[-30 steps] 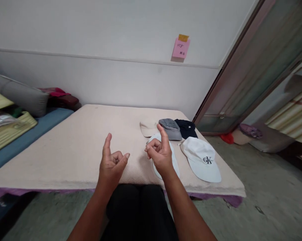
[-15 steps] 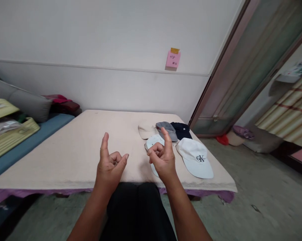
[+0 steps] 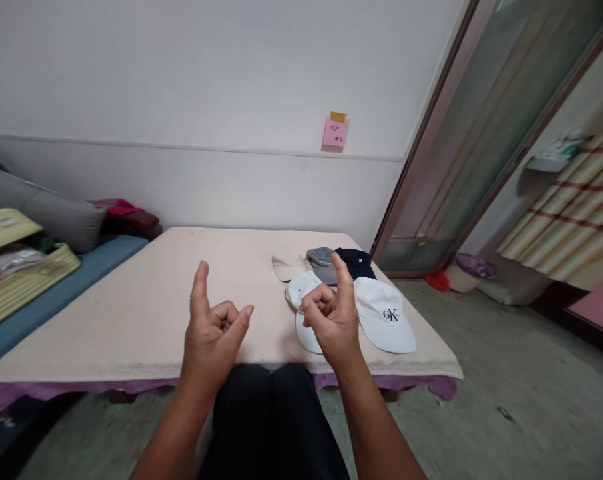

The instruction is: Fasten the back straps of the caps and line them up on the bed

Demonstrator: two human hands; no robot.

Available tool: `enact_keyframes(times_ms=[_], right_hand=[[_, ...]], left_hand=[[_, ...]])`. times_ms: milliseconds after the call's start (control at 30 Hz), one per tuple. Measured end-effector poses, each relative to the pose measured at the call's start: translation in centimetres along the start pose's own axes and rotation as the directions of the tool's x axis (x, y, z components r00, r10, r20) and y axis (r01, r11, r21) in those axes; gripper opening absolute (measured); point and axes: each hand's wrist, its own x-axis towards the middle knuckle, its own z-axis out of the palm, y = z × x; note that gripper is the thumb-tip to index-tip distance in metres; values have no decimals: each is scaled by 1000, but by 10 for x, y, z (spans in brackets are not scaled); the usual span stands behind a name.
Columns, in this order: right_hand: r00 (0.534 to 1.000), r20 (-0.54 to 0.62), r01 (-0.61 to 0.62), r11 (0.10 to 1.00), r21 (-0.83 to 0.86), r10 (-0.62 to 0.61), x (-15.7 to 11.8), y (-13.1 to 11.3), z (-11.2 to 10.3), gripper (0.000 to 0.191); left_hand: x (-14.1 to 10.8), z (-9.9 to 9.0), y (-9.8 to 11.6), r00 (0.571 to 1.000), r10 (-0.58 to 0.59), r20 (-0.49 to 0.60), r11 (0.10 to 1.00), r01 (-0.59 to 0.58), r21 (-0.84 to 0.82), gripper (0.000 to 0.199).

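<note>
Over the near part of the bed, my left hand [image 3: 211,340] is raised with its index finger pointing up and its thumb held out. The other fingers curl in, and it holds nothing. My right hand [image 3: 334,323] makes a similar shape, index finger up and thumb by the curled fingers, also holding nothing. Partly hidden behind it lies a pale blue cap [image 3: 301,287]. A white cap with dark letters [image 3: 384,313] rests to its right. Farther back are a beige cap [image 3: 289,269], a grey cap [image 3: 321,262] and a navy cap [image 3: 357,262].
The caps lie on a bed with a cream cover [image 3: 216,250]. At left, a yellow-green case [image 3: 26,287] stands open beside a grey cushion [image 3: 76,213]. A pink note [image 3: 335,133] is taped to the wall. Beyond the bed at right sits a lined bin [image 3: 466,273].
The view has shifted a little, so the wall note and caps appear slightly lower and more to the left. My hands are slightly farther apart, with the same finger shapes.
</note>
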Motion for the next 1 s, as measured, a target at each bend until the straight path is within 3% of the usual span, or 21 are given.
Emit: enact_keyframes(times_ms=[367, 867, 933, 1000], right_hand=[[994, -41, 95, 991, -92, -99, -8, -22, -9, 75], [994, -53, 85, 992, -93, -91, -8, -20, -11, 74], [995, -62, 72, 994, -80, -77, -8, -18, -10, 74], [997, -65, 47, 997, -67, -51, -8, -13, -10, 73]], left_hand=[[-8, 2, 15, 998, 60, -2, 998, -60, 16, 90], [-8, 2, 14, 1000, 27, 6, 1000, -27, 4, 89], [-8, 2, 11, 1000, 6, 5, 1000, -6, 0, 81], [-8, 2, 5, 1000, -29, 2, 1000, 29, -4, 60]])
